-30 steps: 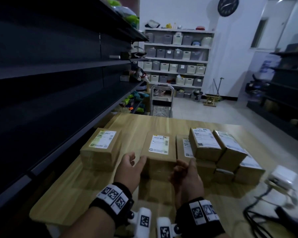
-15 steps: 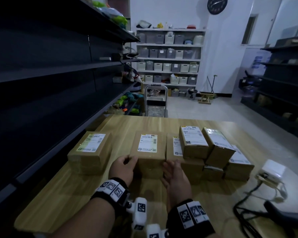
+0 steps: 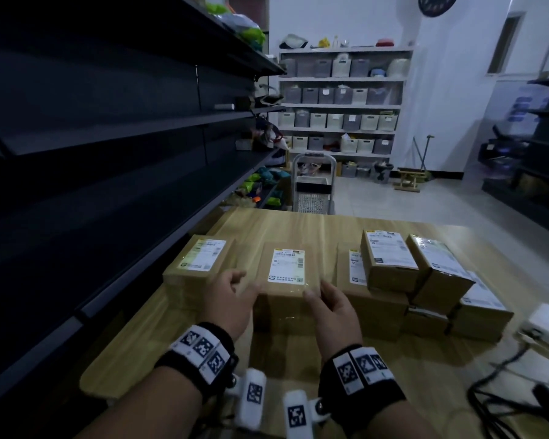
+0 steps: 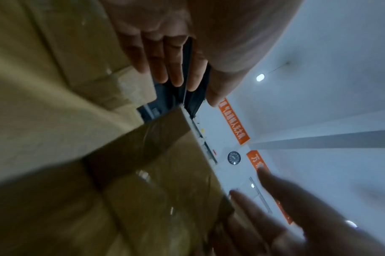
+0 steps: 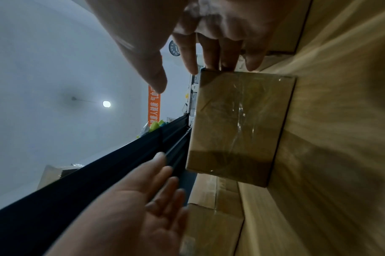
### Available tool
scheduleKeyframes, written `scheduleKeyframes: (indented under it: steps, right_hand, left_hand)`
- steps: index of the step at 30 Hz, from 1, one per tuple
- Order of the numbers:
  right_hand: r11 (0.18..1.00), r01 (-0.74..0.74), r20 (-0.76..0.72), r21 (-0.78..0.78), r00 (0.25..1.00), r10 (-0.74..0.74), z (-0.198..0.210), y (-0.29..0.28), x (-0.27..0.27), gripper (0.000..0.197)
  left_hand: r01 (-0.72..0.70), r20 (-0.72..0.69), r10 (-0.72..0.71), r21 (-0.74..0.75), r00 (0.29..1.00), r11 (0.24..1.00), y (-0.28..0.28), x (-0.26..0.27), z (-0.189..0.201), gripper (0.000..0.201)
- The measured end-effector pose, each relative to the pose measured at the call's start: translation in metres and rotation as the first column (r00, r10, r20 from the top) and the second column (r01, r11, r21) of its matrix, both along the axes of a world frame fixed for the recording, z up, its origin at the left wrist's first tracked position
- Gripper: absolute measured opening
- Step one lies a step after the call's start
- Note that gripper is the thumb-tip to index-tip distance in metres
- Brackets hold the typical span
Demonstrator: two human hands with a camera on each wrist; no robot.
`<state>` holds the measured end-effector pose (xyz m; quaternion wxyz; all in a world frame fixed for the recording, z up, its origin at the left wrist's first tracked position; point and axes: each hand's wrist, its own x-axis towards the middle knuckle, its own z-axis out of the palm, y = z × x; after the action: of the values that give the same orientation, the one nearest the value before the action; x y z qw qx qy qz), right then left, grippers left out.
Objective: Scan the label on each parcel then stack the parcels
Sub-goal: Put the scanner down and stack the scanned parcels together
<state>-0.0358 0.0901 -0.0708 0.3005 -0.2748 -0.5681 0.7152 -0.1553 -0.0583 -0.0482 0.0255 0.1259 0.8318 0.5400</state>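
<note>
A light wood-grain table [image 3: 301, 226] is seen in a dim storeroom, its left edge running just beside a dark metal shelving unit [image 3: 114, 147]. White shelves of grey bins [image 3: 339, 99] are set against the far wall, a wall clock [image 3: 437, 4] is mounted above right, and a metal trolley [image 3: 311, 188] is parked just beyond the table's far edge.

The middle parcel [image 3: 284, 280], taped brown cardboard with its white label [image 3: 286, 265] facing up, is placed near the table's centre. It is flanked at its near corners by both hands. The left hand [image 3: 227, 299] is held at the near-left corner, fingers loosely curled; a grasp is not shown. The right hand [image 3: 332, 304] is held at the near-right corner, thumb at the top edge by the label; in the right wrist view its fingertips [image 5: 213, 62] are seen touching the parcel's end, thumb spread clear, so contact is noted but no closed grip.

A second parcel [image 3: 200, 264] is set toward the left edge, apart from the middle one. A stacked group of parcels [image 3: 409, 280] is set to the right, close beside it. A white scanner base [image 3: 545, 327] and black cables [image 3: 495, 394] are noted at the right edge. Bare table is seen along the near edge and behind the parcels toward the far edge.
</note>
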Motion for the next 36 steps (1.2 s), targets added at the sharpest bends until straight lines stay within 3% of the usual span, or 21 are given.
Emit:
scheduleKeyframes:
  steps: [3, 5, 7, 9, 12, 25, 36]
  right_hand:
    - [0.998, -0.009, 0.019, 0.058, 1.0, 0.008, 0.003, 0.002, -0.01, 0.069]
    - [0.995, -0.024, 0.05, 0.094, 0.999, 0.019, 0.004, 0.002, -0.014, 0.072]
    - [0.996, -0.014, 0.075, 0.09, 0.997, 0.008, 0.003, 0.004, -0.018, 0.071]
    - [0.997, 0.006, 0.087, 0.074, 0.996, -0.012, 0.002, 0.005, -0.021, 0.068]
    - [0.996, 0.005, 0.097, 0.087, 0.995, -0.013, 0.0, 0.004, -0.027, 0.067]
    - [0.988, -0.07, 0.137, 0.137, 0.989, 0.051, -0.008, -0.031, -0.085, 0.068]
    - [0.983, -0.065, 0.141, 0.172, 0.989, 0.041, -0.013, -0.035, -0.094, 0.069]
  left_hand:
    - [-0.129, -0.179, 0.107, -0.116, 0.978, 0.985, -0.017, -0.039, 0.025, 0.034]
    - [-0.213, -0.28, 0.135, -0.271, 0.951, 0.939, -0.031, -0.072, 0.039, 0.035]
    - [-0.209, -0.241, 0.111, -0.431, 0.964, 0.878, -0.045, -0.101, 0.039, 0.048]
    - [-0.108, -0.127, 0.049, -0.52, 0.991, 0.847, -0.057, -0.121, 0.029, 0.063]
    - [0.006, -0.035, -0.029, -0.528, 0.999, 0.849, -0.067, -0.131, 0.013, 0.06]
    - [0.029, -0.051, -0.062, -0.492, 0.997, 0.87, -0.077, -0.137, 0.014, 0.06]
    - [0.032, -0.033, -0.055, -0.494, 0.998, 0.869, -0.079, -0.141, 0.015, 0.061]
